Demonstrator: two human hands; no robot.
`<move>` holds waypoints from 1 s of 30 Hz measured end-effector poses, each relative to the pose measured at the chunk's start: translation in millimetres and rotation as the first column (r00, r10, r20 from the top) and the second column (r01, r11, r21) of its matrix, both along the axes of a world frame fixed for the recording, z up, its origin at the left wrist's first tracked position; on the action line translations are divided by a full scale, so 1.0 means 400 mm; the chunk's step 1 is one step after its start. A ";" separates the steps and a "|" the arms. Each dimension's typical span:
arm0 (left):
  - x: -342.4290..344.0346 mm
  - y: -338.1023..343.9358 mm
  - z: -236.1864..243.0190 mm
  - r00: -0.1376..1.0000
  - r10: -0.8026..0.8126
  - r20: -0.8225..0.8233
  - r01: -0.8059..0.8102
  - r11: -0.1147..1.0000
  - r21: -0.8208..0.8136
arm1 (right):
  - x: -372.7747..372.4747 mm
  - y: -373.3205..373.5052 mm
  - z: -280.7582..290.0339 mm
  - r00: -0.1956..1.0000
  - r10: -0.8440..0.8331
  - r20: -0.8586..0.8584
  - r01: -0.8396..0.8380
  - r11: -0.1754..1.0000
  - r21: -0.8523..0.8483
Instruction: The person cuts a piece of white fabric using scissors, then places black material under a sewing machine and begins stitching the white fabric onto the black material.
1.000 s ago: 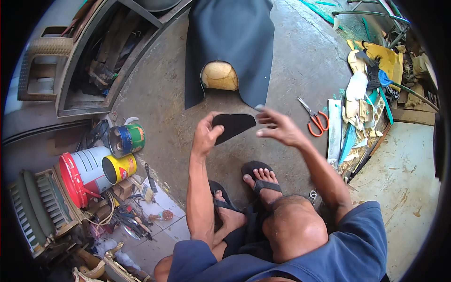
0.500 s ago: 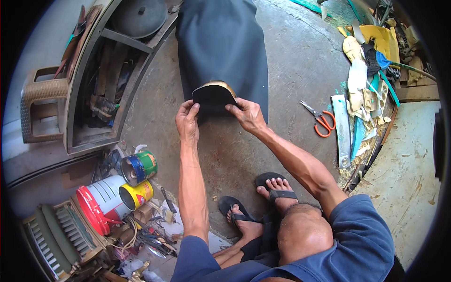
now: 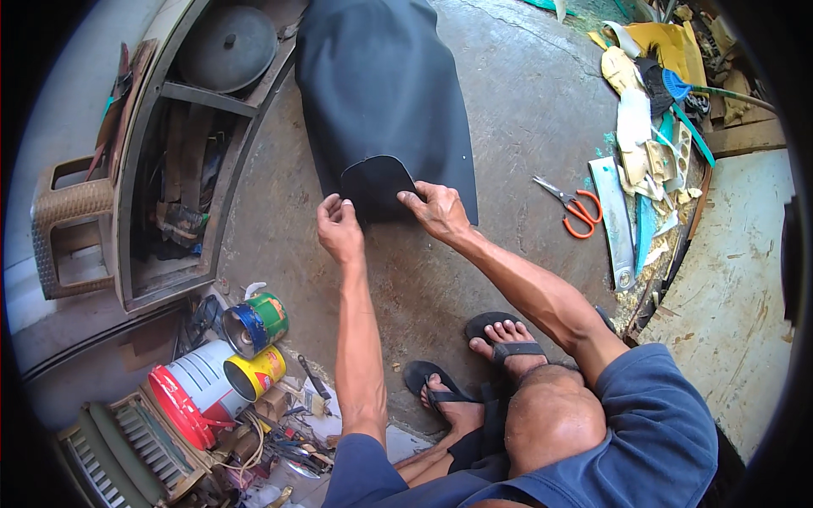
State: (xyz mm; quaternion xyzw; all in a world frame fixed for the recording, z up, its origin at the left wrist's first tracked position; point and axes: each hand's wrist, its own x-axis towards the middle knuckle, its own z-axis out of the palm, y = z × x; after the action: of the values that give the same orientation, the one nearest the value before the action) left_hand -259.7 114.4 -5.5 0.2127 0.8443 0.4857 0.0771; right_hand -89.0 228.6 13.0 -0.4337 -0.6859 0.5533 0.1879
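Observation:
A black piece with a rounded far edge (image 3: 377, 182) is held over the near end of a large black leather-like sheet (image 3: 385, 93) on the floor. My right hand (image 3: 440, 210) pinches its right edge between thumb and fingers. Close by its left edge is my left hand (image 3: 341, 230), fingers bent and thumb slightly apart, seemingly not touching the piece. To the right on the floor lie scissors with orange handles (image 3: 577, 209), their blades parted a little.
A long metal strip (image 3: 611, 224) and a heap of scraps (image 3: 635, 127) line the right side. At left stands a wooden shelf (image 3: 207, 97) with a round lid (image 3: 227, 49). Paint cans (image 3: 254, 326), a red-and-white bucket (image 3: 190, 394) and scattered tools (image 3: 296, 449) crowd the lower left.
The black piece has tilted flatter, so the tan edge behind it no longer shows. My left hand has come off its left edge and moved slightly down; my right hand keeps hold.

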 end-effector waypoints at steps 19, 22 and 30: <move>0.176 0.075 0.035 0.716 -0.470 -0.517 0.307 0.876 -0.371 | 0.084 -0.015 -0.112 0.998 -0.069 0.007 0.069 0.997 -0.047; 0.176 0.075 0.034 0.719 -0.472 -0.510 0.321 0.877 -0.359 | 0.085 -0.003 -0.133 0.995 0.023 0.100 -0.028 0.998 0.048; 0.085 0.052 -0.011 0.943 -0.093 -0.319 0.089 0.996 -0.028 | 0.096 0.020 -0.093 0.982 0.055 0.180 -0.091 0.976 0.199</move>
State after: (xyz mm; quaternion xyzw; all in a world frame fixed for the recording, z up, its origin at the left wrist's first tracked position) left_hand -225.9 135.2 -10.1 0.3269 0.8380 0.4353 -0.0371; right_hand -50.7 236.7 -24.1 -0.4329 -0.7688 0.4457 0.1510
